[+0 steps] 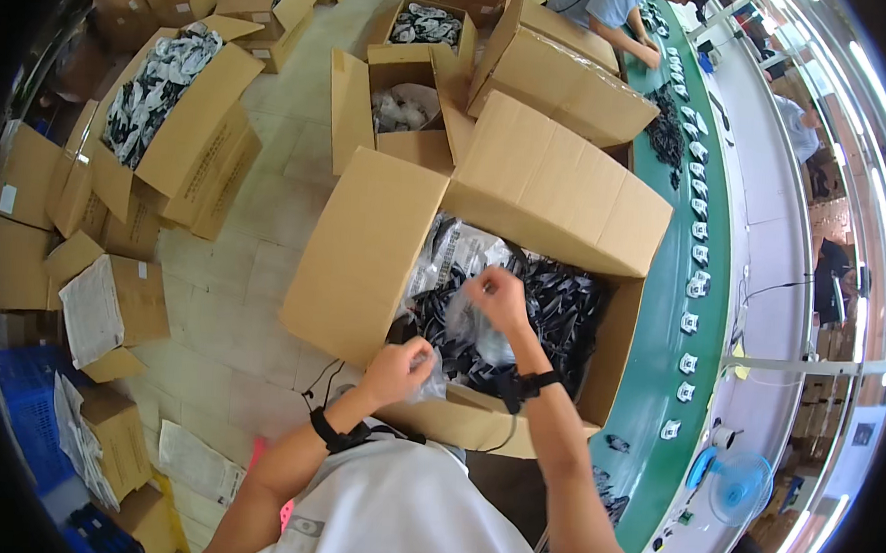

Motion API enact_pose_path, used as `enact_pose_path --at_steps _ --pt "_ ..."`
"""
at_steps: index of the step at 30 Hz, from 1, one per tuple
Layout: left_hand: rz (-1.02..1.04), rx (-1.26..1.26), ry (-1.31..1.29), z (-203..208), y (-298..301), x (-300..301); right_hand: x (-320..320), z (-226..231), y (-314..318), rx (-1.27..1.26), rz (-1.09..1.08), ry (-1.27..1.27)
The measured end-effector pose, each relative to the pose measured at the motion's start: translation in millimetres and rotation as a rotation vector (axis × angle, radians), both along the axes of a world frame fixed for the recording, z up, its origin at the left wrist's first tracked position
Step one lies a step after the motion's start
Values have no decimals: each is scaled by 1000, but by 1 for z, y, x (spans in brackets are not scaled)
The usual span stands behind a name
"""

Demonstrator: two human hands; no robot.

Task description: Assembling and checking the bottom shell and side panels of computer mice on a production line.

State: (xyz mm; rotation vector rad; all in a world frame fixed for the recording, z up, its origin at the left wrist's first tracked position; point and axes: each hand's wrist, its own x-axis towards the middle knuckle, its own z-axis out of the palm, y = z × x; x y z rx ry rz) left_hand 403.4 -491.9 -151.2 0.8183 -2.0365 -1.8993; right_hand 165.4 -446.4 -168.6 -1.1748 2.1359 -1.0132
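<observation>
An open cardboard box stands right in front of me, with many small black parts heaped inside. Over the heap, my right hand pinches a crumpled clear plastic bag, which hangs below its fingers. My left hand is curled closed at the box's near left corner. Clear plastic shows beside its fingers and seems gripped by them; whether it belongs to the same bag cannot be seen. More printed clear plastic lies along the box's far left inner side.
To the right runs a green conveyor belt bearing a row of small white-and-black parts. A co-worker reaches over its far end. Open boxes stand beyond mine, others at left. A blue fan sits at right.
</observation>
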Motion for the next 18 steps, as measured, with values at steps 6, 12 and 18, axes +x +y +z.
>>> enact_pose_path --at_steps 6,12,18 --pt "-72 -655 -70 -11 23 6 35 -72 -49 321 110 278" --pt "-105 -681 -101 -10 27 3 41 -114 -72 435 169 541" --pt "-137 -679 -68 -12 28 4 25 -114 -58 300 134 350"
